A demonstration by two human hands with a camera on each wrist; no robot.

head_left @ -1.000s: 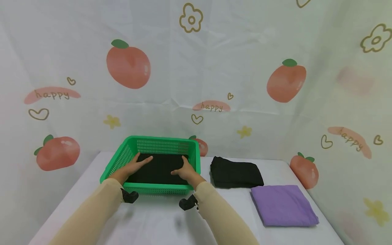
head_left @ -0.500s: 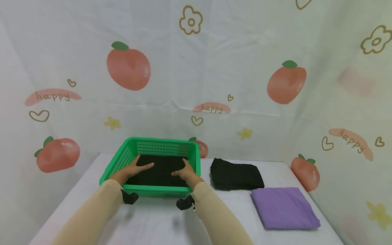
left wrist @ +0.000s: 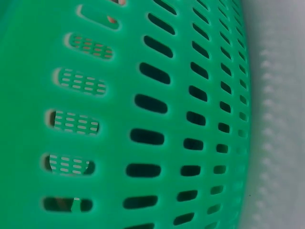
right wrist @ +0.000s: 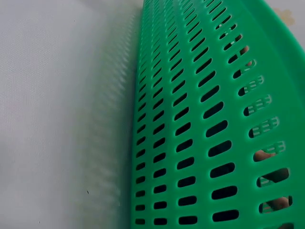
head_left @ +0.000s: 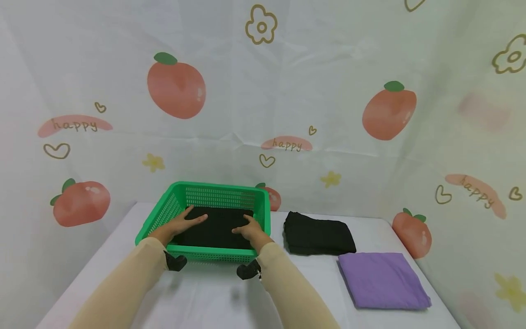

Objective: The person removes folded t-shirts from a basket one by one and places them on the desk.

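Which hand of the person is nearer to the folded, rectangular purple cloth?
Right. The right hand is over the right side of the perforated green plastic basket, left of the purple cloth; the left hand is farther, over the basket's left side.

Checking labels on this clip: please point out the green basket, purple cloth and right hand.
Green basket [head_left: 211, 251], head view: front rim.
Purple cloth [head_left: 383, 281], head view: middle of its top face.
Right hand [head_left: 252, 232], head view: back of the hand.

A white sheet [head_left: 328, 68] with red fruit [head_left: 176, 90] and yellow flowers [head_left: 154, 162] hangs behind the far edge of the white tabletop [head_left: 209, 297].
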